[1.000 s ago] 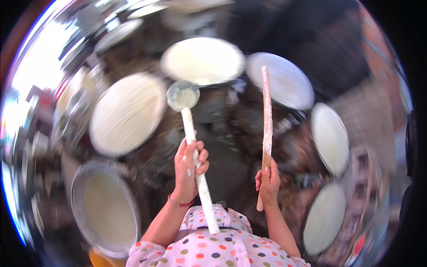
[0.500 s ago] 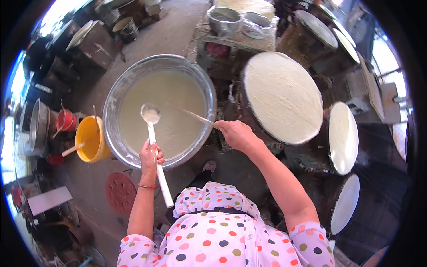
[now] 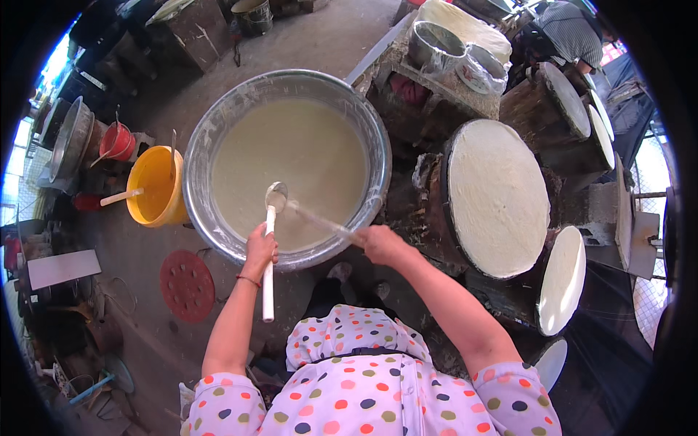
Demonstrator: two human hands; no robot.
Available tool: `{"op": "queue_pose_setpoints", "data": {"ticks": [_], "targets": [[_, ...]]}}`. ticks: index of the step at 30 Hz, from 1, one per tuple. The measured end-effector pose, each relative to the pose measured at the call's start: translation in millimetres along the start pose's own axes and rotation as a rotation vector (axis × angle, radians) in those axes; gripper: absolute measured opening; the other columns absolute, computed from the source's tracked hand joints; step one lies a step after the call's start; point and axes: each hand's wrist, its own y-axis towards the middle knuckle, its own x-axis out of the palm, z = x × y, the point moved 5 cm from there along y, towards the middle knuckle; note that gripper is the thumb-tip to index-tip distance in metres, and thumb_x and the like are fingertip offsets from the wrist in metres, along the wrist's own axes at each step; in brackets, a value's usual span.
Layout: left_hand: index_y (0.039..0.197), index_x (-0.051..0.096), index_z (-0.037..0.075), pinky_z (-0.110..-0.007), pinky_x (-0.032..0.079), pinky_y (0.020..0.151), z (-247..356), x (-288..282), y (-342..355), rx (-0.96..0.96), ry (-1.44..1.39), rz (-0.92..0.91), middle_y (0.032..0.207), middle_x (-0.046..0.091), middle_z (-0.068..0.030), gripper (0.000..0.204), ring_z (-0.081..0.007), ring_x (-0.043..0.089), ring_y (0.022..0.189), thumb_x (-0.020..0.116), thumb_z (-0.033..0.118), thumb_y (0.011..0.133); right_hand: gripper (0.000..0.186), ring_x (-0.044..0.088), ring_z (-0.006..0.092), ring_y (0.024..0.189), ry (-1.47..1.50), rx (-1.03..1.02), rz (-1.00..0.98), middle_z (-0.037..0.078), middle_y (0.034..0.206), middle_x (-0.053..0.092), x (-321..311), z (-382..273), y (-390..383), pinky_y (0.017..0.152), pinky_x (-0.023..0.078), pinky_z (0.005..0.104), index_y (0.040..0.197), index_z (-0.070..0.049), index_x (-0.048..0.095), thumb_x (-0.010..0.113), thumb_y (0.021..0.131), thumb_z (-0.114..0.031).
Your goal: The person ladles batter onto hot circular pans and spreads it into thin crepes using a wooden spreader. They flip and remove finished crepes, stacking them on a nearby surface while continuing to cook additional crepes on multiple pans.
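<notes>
My left hand (image 3: 260, 251) is closed round the white handle of a ladle (image 3: 276, 196), whose metal head hangs over pale batter in a wide metal basin (image 3: 196, 160), near its front half. My right hand (image 3: 378, 245) is closed round a batter-coated stick (image 3: 327, 226), which slants over the basin toward the ladle's head and is smeared by motion. I cannot tell whether the stick touches the ladle. Just right of the basin is a round plate (image 3: 498, 200) spread with a pale layer, on a dark drum-like base.
A yellow bucket (image 3: 149, 189) and red bucket (image 3: 120, 142) stand left. A red disc (image 3: 185, 287) lies on the floor. Metal pots (image 3: 436, 47) rest on a ledge behind. More round plates (image 3: 563, 280) line the right. A person in grey (image 3: 571, 36) is at the upper right.
From a second ago, my view has swung round to the basin. Since half a second ago, the ladle has moved toward the basin's front, and the stick has shifted lower over the batter.
</notes>
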Motion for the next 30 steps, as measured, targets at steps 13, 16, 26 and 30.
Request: {"op": "queue_pose_setpoints", "data": {"ticks": [13,16,26,30], "targets": [[0.09,0.036,0.002,-0.017,0.036,0.038,51,66,-82,-0.364,-1.647,-0.734,0.064,0.037,0.0014,0.019,-0.0044,0.034,0.045,0.045,0.015,0.1,0.032,0.05,0.0131,0.047,0.543,0.04,-0.054,0.006,0.061,0.053,-54,-8,-85,0.039,0.042,0.0285,0.123,-0.015,0.061,0.044,0.097,-0.024],[0.091,0.036,0.002,-0.017,0.035,0.036,97,46,-101,-0.126,-1.511,-0.776,0.074,0.04,-0.0025,0.019,-0.004,0.035,0.048,0.043,0.018,0.101,0.031,0.051,0.0116,0.049,0.655,-0.088,0.046,0.005,0.062,0.054,-65,-29,-91,0.043,0.044,0.0287,0.122,-0.013,0.061,0.049,0.097,-0.026],[0.123,0.048,0.008,-0.011,0.03,0.037,224,-21,-208,0.856,-0.619,-0.228,0.081,0.048,-0.0014,0.026,0.0016,0.035,0.05,0.048,0.018,0.099,0.03,0.066,0.0312,0.075,0.536,-0.63,0.659,0.015,0.092,0.067,-107,-89,-102,0.07,0.052,0.0368,0.122,-0.013,0.059,0.056,0.092,-0.013],[0.109,0.049,0.006,-0.012,0.032,0.039,201,-14,-199,0.657,-0.727,-0.198,0.076,0.045,0.0022,0.017,0.0004,0.036,0.05,0.048,0.02,0.099,0.032,0.063,0.0312,0.068,0.227,-0.656,0.966,0.01,0.08,0.062,-94,-79,-103,0.059,0.051,0.0375,0.12,-0.027,0.062,0.059,0.089,-0.017]]}}
